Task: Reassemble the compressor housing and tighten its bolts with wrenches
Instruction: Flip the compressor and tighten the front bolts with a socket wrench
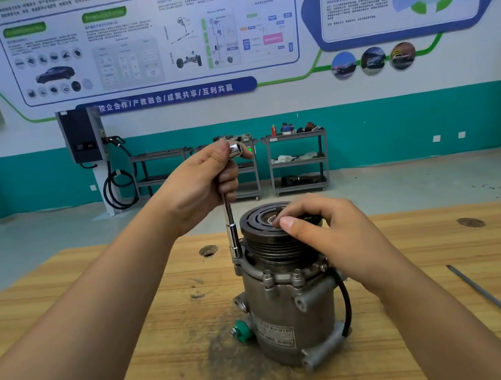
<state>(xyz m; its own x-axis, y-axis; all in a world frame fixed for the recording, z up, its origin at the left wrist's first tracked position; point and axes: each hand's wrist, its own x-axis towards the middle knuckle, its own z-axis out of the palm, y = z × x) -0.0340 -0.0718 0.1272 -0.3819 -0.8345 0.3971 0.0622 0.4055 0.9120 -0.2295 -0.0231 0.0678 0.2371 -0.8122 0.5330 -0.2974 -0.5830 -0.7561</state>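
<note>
Hold wrench (231, 223), gripped in left hand (200, 180), square on flange (252, 267). Steady compressor (286, 311), near table (116, 316) middle, with right hand (324, 234) curled over pulley (265, 241). Turn slowly.

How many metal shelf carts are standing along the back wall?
3. The left cart stands beside the wall charger. The middle cart is partly hidden behind the left hand. The right cart carries items on its shelves. No others are visible.

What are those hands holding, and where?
The left hand grips the socket wrench near its top end; the right hand holds the clutch pulley by its upper rim.
</note>
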